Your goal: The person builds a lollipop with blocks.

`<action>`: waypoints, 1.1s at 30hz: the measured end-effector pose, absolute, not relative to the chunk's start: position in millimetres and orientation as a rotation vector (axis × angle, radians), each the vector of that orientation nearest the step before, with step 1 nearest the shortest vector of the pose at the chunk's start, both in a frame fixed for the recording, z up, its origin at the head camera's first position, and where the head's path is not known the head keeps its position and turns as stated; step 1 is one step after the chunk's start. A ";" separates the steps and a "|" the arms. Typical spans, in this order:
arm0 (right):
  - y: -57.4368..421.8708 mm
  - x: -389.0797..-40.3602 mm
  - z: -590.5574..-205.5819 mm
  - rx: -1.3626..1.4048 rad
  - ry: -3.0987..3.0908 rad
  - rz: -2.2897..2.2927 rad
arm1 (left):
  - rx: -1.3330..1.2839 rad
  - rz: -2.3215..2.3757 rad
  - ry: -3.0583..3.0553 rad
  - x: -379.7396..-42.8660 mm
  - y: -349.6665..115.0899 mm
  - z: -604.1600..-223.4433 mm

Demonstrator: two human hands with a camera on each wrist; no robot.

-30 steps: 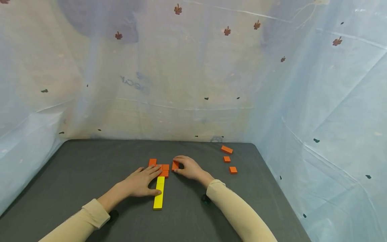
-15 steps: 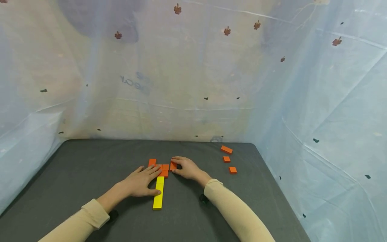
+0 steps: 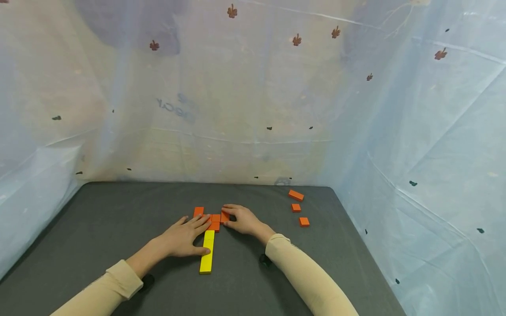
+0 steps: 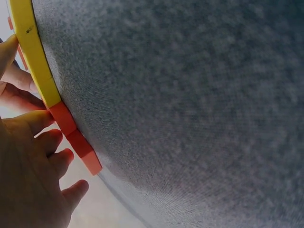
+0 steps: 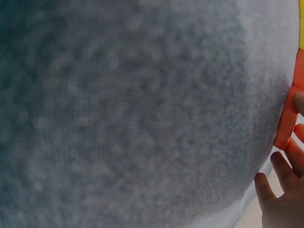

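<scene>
Seeming light and rigid, an orange block [image 3: 224, 217] is aptly pinched endwise by right hand [image 3: 245, 220], two o'clock from outspread left hand [image 3: 184, 239].

Pale translucent sheeting [image 3: 221, 96], dotted with brown leaf shapes [image 3: 232, 12] and small dark marks [image 3: 269, 128], hangs behind and beside a dark gray counter [image 3: 118, 215] with rounded far corners, faint bluish lettering [image 3: 169, 106] showing on the rear stretch.

The right hand [image 3: 246, 220] has slid its orange block [image 3: 225, 217] left against the orange cluster [image 3: 215, 217].
</scene>
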State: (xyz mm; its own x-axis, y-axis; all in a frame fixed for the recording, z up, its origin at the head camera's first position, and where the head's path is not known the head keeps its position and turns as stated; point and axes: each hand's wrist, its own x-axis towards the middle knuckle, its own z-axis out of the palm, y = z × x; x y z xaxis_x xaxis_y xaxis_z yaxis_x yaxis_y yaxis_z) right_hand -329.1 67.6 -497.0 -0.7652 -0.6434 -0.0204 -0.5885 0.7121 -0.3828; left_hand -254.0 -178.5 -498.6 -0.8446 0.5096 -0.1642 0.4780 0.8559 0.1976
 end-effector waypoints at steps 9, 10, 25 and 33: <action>66.4 -327.2 -496.4 -0.994 2.762 -0.540 | 0.741 0.246 2.803 -251.4 -178.2 -495.0; 66.3 -327.1 -496.4 -0.994 2.761 -0.541 | 0.740 0.250 2.803 -251.2 -178.2 -495.0; 65.7 -327.4 -495.8 -0.983 2.760 -0.532 | 0.732 0.253 2.802 -252.8 -178.1 -496.8; 65.5 -327.9 -497.3 -0.988 2.759 -0.536 | 0.721 0.263 2.800 -251.4 -178.4 -496.2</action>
State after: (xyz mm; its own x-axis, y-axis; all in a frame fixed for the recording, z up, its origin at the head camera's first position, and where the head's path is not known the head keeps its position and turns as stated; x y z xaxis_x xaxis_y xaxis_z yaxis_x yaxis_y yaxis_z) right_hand -327.9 65.5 -497.3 -0.7684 -0.6392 -0.0314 -0.5810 0.7173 -0.3845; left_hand -251.4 -178.4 -496.2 -0.8501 0.4934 -0.1840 0.4506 0.8624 0.2308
